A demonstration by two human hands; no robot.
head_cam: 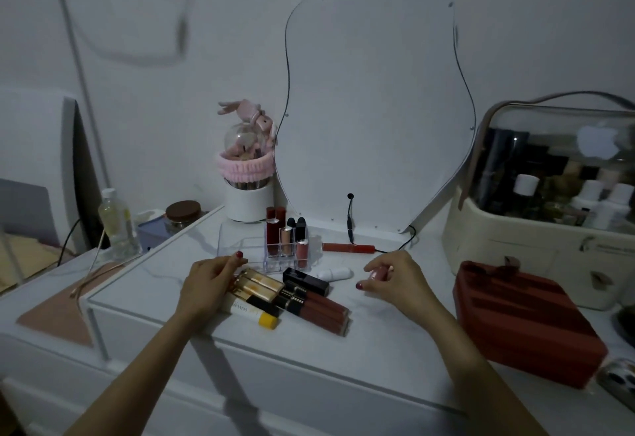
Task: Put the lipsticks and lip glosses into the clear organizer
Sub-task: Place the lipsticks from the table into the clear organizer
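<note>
While a pink gloss (378,273) is pinched in the right hand (395,281) just above the worktop (378,339), the gold tubes (257,284) in the loose pile are touched, perhaps gripped, by the left hand (209,284). Behind the pile, the organizer (275,246) is seen with several lipsticks upright in its right-hand slots.

Your body, as seen from the head camera:
- Two forearms, bare from the lower frame edge to the wrist; no sleeves or cuffs in view.
- Left hand (209,284): no rings or wristband visible; dark red nail polish.
- Right hand (395,281): no rings or wristband visible; dark red nail polish.
</note>
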